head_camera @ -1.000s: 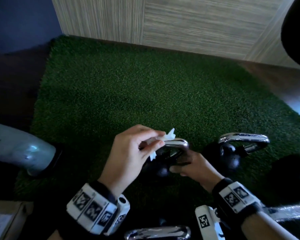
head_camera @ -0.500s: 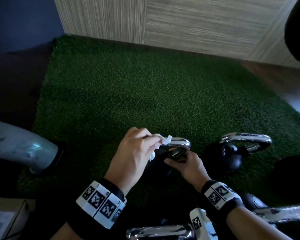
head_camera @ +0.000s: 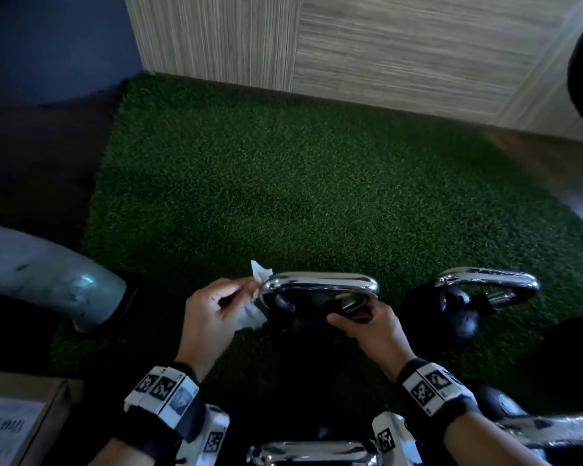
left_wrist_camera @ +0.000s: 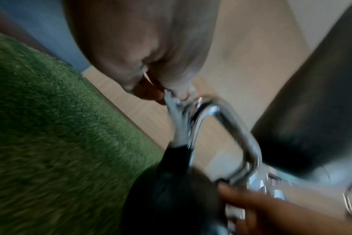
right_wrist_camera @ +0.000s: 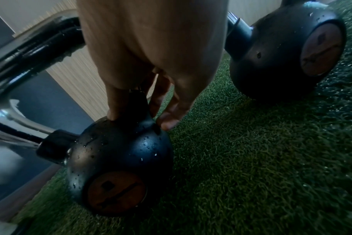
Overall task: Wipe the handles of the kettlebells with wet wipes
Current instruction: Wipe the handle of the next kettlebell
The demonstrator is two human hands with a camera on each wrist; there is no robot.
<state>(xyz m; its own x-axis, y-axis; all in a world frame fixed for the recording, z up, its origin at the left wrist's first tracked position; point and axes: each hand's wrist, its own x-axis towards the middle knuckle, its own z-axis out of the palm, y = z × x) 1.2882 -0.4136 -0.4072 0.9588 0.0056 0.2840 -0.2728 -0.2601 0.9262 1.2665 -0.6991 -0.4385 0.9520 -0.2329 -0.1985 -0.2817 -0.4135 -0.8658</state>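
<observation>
Head view: green turf mat (head_camera: 317,196) on dark floor, wood-grain wall panel (head_camera: 401,45) behind.
Kettlebell in work (head_camera: 303,317): black body on the mat, between both hands; chrome handle (head_camera: 320,284) on top, level.
Left hand (head_camera: 212,317): fingers curled, pinching a white wet wipe (head_camera: 258,287) — wipe pressed to the left bend of the handle.
Left wrist view: blurred; wipe (left_wrist_camera: 179,92) seen against chrome (left_wrist_camera: 221,111).
Right hand (head_camera: 374,327): thumb and fingers closed around the right root of the handle, at the top of the body.
Right wrist view: fingers (right_wrist_camera: 167,108) straddling the black handle post, tips on the wet ball (right_wrist_camera: 120,159).
Second kettlebell (head_camera: 458,314): on the mat just right of the right hand — chrome handle tilted.
Near edge: third chrome handle (head_camera: 313,454), bottom centre.
Left edge: grey tube (head_camera: 48,280); cardboard box (head_camera: 21,418) below it.
</observation>
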